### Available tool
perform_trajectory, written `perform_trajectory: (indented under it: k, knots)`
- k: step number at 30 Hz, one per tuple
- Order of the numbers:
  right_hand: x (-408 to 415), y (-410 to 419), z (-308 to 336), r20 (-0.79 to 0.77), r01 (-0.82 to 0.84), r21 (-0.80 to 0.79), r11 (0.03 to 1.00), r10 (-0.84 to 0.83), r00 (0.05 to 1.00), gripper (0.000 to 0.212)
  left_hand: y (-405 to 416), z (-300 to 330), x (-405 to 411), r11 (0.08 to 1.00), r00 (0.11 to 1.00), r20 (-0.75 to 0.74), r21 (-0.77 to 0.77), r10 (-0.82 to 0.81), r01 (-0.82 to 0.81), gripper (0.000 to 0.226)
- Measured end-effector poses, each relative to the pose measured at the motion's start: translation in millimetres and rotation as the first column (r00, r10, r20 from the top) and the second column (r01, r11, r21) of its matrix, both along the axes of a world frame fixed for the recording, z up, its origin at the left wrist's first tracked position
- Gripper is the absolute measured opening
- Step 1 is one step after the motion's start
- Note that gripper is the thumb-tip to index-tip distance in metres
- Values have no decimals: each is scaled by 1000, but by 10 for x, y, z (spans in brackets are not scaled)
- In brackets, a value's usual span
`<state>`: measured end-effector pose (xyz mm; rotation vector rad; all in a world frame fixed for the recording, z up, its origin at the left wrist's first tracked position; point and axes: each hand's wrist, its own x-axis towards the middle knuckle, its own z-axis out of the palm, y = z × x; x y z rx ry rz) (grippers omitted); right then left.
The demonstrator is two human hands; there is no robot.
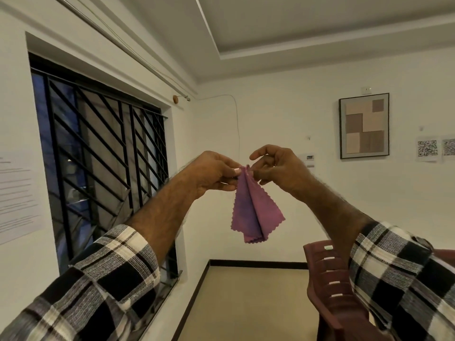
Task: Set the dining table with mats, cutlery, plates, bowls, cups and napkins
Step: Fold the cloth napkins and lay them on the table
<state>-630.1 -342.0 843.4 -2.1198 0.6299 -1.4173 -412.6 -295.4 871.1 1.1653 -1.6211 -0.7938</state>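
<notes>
A purple cloth napkin (pixel 253 212) with zigzag edges hangs in the air in front of me, folded into pleats that fan out downward. My left hand (pixel 214 172) pinches its top corner between thumb and fingers. My right hand (pixel 275 168) pinches the same top corner from the other side, with its index finger raised. Both arms are lifted to head height in checked sleeves. The dining table, mats, cutlery and dishes are out of view.
A dark red plastic chair (pixel 330 286) stands at the lower right. A barred window (pixel 103 153) fills the left wall. A framed picture (pixel 364 125) and QR code sheets (pixel 428 148) hang on the far wall. Beige floor (pixel 246 303) lies below.
</notes>
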Motion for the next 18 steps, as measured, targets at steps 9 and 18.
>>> perform_trajectory:
  k: [9, 18]
  knots:
    - [78, -25, 24, -5, 144, -26, 989, -144, 990, 49, 50, 24, 37, 997, 997, 71, -74, -32, 38, 23]
    - [-143, -119, -134, -262, -100, 175, 980, 144, 954, 29, 34, 12, 240, 992, 999, 37, -129, -10, 15, 10]
